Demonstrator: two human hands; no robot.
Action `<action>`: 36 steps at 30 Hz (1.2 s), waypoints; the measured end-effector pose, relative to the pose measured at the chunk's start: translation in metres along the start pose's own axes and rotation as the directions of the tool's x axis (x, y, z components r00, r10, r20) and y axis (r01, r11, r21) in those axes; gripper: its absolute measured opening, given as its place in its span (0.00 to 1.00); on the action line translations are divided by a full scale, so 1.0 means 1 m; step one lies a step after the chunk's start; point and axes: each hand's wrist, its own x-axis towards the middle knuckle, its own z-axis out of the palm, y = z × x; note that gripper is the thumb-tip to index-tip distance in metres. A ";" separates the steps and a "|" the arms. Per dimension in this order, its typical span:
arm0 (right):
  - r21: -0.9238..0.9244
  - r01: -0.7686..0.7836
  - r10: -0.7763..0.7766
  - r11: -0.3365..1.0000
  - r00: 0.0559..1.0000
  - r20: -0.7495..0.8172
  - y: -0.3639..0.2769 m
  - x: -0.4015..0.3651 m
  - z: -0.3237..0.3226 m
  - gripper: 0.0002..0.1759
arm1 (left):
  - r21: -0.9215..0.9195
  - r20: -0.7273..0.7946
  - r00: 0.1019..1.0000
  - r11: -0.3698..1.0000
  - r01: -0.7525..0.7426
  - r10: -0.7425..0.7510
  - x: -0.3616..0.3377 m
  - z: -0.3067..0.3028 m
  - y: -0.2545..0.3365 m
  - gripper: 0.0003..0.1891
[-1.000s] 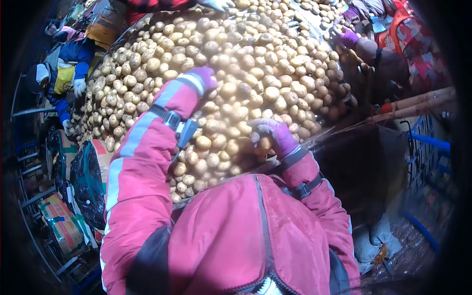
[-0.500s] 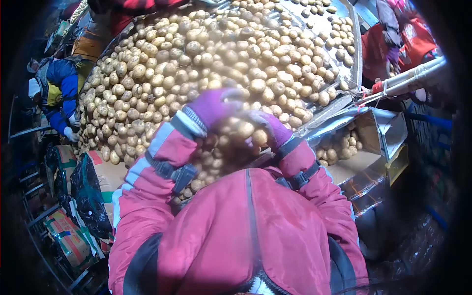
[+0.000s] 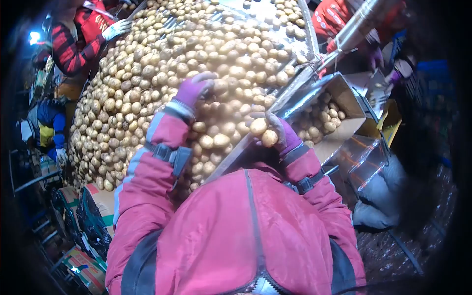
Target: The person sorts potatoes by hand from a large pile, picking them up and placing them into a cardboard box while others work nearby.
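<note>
A wide heap of potatoes (image 3: 132,83) covers the sorting table in front of me. My left hand (image 3: 193,92), in a purple glove, reaches over the middle of the heap. Its fingers are apart and curve forward, with a potato (image 3: 221,87) right by the fingertips. Near the table's metal edge (image 3: 231,157), my right hand (image 3: 285,133) is closed on two potatoes (image 3: 263,132), palm side turned toward the heap. Part of its palm is hidden behind them.
An open carton (image 3: 355,98) holding potatoes stands right of the table edge. A person in a checked sleeve (image 3: 81,54) works at the far left, another in blue (image 3: 51,120) below. Gloved people stand at the upper right beside a pole (image 3: 351,29). Wrapped cartons (image 3: 101,206) lie at left.
My view has swung to the right. My hands have moved apart: the right has drawn back toward the table edge with the potatoes, the left stays over the heap.
</note>
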 end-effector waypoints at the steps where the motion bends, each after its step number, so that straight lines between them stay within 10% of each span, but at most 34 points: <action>1: -0.095 -0.004 0.001 0.995 0.999 -0.032 -0.002 -0.005 0.001 0.39 | 0.037 0.004 0.996 0.995 0.093 -0.093 -0.010 0.004 0.003 0.18; 4: 0.049 -0.048 0.051 0.998 0.997 -0.054 -0.002 -0.008 0.002 0.25 | -0.126 0.219 0.976 0.992 0.020 0.008 -0.032 0.058 0.001 0.18; 8: -0.102 -0.104 0.108 0.989 0.994 0.031 0.002 -0.024 -0.010 0.31 | 0.449 0.246 0.952 0.849 -0.279 0.183 -0.069 0.126 0.044 0.20; 13: -0.046 -0.014 0.016 0.999 0.999 0.051 -0.040 -0.081 0.017 0.25 | 0.075 0.337 0.916 0.964 -0.255 0.216 -0.072 0.158 0.041 0.24; 16: -0.197 0.065 -0.094 0.978 0.985 -0.141 -0.024 -0.065 -0.084 0.23 | 0.059 0.328 0.933 0.982 -0.178 0.149 -0.093 0.160 0.070 0.25; 18: -0.564 -0.035 -0.068 0.825 0.985 -0.160 -0.075 -0.092 -0.110 0.24 | 0.128 0.277 0.938 0.960 -0.250 0.208 -0.100 0.146 0.063 0.24; 20: -0.941 0.018 -0.511 0.339 0.843 -0.168 -0.087 -0.094 -0.165 0.26 | 0.222 0.245 0.931 0.919 -0.327 0.272 -0.102 0.117 0.040 0.23; 23: -0.757 0.029 -0.500 0.652 0.768 -0.401 -0.112 -0.100 -0.150 0.22 | 0.186 -0.062 0.996 0.980 0.076 -0.065 -0.127 0.064 0.023 0.22; 29: -0.694 0.071 -0.157 0.717 0.986 -0.062 -0.070 -0.019 -0.014 0.20 | 0.208 -0.601 0.799 0.962 0.176 -0.016 -0.209 -0.053 -0.044 0.25; 36: -0.904 0.394 -0.389 -0.167 0.816 0.428 -0.103 0.103 -0.051 0.18 | 0.637 -0.521 0.851 0.637 0.434 -0.058 -0.271 -0.035 -0.110 0.45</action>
